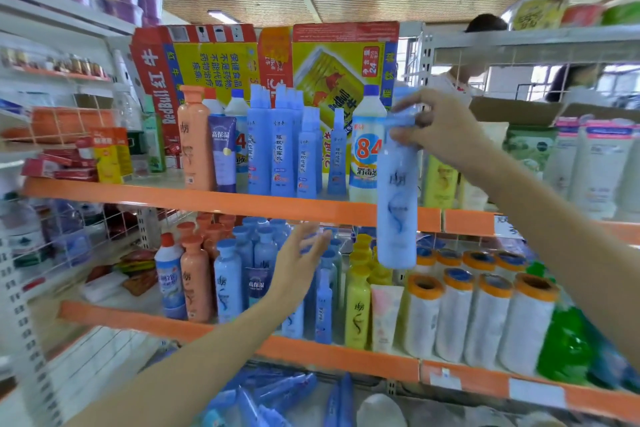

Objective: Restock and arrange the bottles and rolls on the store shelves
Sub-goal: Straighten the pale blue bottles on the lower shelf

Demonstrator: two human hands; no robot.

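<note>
My right hand (437, 128) grips a tall light-blue bottle (396, 204) by its neck and cap, holding it upright in the air in front of the upper orange shelf edge (221, 202). My left hand (298, 262) reaches with straight, spread fingers toward the blue bottles (228, 282) on the lower shelf, holding nothing. Several white rolls with orange-and-blue ends (486, 319) stand to the right on that lower shelf. On the upper shelf stand an orange bottle (194, 142), several blue bottles (282, 149) and a white "84" bottle (366, 149).
Red Bull cartons (211, 59) stand behind the upper-shelf bottles. Yellow bottles (357, 308) and a pink tube (384, 317) sit between the blue bottles and the rolls. A green pouch (564, 347) lies at lower right. Loose blue bottles (270, 395) lie below. A person (467, 76) stands behind the shelving.
</note>
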